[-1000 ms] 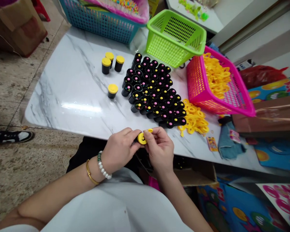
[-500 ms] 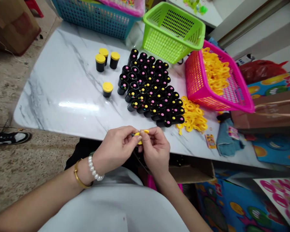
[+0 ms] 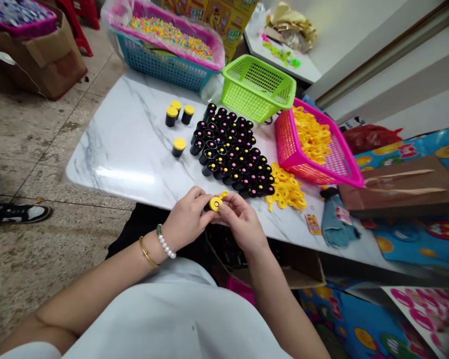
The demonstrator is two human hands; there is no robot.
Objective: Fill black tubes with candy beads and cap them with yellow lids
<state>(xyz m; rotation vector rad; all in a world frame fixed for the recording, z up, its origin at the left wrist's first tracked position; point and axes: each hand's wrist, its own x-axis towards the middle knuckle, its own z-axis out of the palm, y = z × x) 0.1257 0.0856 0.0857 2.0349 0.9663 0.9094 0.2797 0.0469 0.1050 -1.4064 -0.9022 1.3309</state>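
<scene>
1. My left hand (image 3: 187,217) has its fingers closed on the black canister (image 3: 208,206), over the near edge of the worktop (image 3: 134,134).
2. Its long axis seems tilted; the yellow lid (image 3: 215,204) points toward my right fingers.
3. My right hand (image 3: 243,217) pinches this lid's edge, so it is nearer there.

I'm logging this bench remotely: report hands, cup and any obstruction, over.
Left hand gripping black cup. Right hand on its yellow lid, small tab sticking out. Nothing blocking the hands; open black cups standing beyond on the table.
</scene>
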